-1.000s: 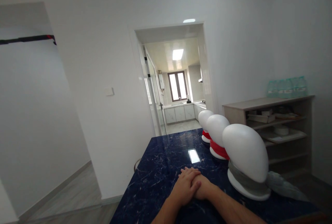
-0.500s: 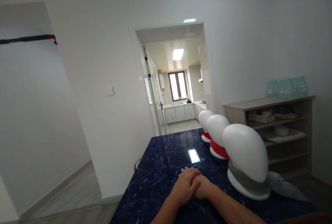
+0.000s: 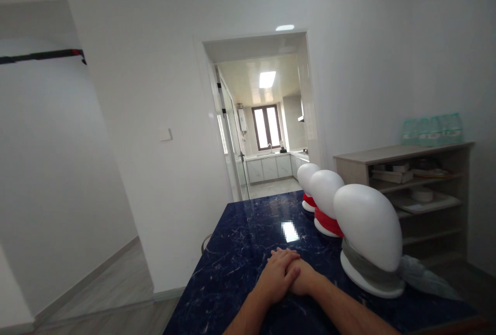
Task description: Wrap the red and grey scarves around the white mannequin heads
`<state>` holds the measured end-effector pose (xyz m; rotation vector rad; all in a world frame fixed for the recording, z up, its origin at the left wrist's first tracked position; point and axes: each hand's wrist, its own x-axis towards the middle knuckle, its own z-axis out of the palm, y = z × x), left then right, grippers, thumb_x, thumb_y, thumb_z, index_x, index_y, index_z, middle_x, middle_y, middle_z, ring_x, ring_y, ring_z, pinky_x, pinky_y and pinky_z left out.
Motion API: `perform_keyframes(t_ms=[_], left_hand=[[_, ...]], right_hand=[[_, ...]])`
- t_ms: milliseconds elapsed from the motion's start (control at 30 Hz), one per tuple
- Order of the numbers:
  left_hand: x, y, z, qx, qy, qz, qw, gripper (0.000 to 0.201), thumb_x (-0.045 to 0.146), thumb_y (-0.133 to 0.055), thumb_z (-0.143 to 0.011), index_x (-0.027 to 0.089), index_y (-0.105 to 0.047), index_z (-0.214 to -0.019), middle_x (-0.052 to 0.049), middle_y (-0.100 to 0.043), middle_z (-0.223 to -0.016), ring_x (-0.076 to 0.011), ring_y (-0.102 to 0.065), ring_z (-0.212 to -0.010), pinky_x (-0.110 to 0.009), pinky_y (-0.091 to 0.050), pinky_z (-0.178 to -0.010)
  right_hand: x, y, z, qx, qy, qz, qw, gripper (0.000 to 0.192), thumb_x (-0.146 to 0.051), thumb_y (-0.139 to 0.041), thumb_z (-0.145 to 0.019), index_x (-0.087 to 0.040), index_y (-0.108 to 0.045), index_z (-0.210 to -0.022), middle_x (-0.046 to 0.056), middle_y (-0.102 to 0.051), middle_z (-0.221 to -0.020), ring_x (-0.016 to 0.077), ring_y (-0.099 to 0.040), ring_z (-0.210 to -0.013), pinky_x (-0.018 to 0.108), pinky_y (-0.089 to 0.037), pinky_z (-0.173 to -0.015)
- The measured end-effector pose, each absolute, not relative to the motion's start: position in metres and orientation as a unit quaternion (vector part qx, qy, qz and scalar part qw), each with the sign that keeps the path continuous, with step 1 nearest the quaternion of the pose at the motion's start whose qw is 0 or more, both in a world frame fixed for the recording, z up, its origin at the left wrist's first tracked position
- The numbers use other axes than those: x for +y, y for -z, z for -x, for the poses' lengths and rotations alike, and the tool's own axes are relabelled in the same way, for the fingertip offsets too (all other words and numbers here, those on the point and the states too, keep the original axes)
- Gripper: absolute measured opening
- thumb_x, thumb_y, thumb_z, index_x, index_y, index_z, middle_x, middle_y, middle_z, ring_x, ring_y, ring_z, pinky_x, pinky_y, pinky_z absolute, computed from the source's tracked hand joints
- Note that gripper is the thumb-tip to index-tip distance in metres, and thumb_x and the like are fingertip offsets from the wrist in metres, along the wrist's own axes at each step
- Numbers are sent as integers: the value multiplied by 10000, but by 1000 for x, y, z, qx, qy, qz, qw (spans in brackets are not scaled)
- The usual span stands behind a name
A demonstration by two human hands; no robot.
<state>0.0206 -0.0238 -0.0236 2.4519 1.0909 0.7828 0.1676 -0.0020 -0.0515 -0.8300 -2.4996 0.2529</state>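
Note:
My left hand (image 3: 281, 269) lies across the back of my right hand (image 3: 304, 276), its fingers stretched out and its thumb apart. Both rest on a dark blue, marble-patterned table (image 3: 240, 252). Most of my right hand's fingers are covered by the left; the little that shows looks flat and extended. To the right stands a white mannequin head (image 3: 368, 226) with grey cloth (image 3: 366, 268) around its neck. Behind it are a second white head (image 3: 326, 191) with red cloth (image 3: 326, 221) at the neck and a third (image 3: 308, 177), also wrapped in red. Neither hand touches the heads.
A wooden shelf unit (image 3: 403, 152) stands at the right wall, with a pack of water bottles (image 3: 433, 130) on top and trays inside. Grey, crumpled material (image 3: 428, 277) lies by the table's right edge. Ahead, a doorway opens onto a kitchen with white cabinets (image 3: 270, 167).
The view has shifted very slightly. My hands stay stacked in the same place, and the mannequin heads have not moved.

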Motion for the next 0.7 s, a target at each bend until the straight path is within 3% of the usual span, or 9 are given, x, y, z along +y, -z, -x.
perform_keyframes(t_ms=[300, 467, 600, 700], left_hand=[[-25, 21, -21, 385, -275, -863, 176, 442, 461, -545, -1026, 344, -649, -1440, -11, -655, -1507, -264, -528, -1450, -451, -322, -1280], [-25, 20, -20, 386, -279, -860, 182, 443, 458, -458, -1060, 334, -654, -1438, -13, -669, -1490, -256, -536, -1438, -452, -326, -1281], [-21, 25, -20, 390, -301, -851, 182, 452, 476, -398, -1083, 322, -700, -1381, -8, -706, -1438, -244, -571, -1394, -456, -289, -1304], [-15, 31, -19, 412, -312, -836, 186, 530, 501, -315, -1102, 279, -758, -1289, -26, -748, -1364, -246, -592, -1363, -453, -309, -1292]], right_hand=[[-8, 46, -172, -907, -110, 316, 256, 496, -298, -481, -951, -380, -672, -1401, -46, -705, -1422, 287, -547, -1433, 476, -367, -1229], [6, 58, -170, -921, -85, 316, 212, 567, -230, -508, -943, -243, -603, -1501, 88, -637, -1517, 276, -579, -1403, 482, -363, -1258], [-2, 49, -165, -933, -69, 318, 150, 598, -151, -525, -891, -178, -618, -1481, 157, -682, -1441, 341, -603, -1371, 565, -384, -1236], [-33, 32, -169, -900, -99, 369, 208, 511, -259, -616, -860, -217, -709, -1361, 133, -722, -1381, 375, -638, -1319, 550, -458, -1190]])
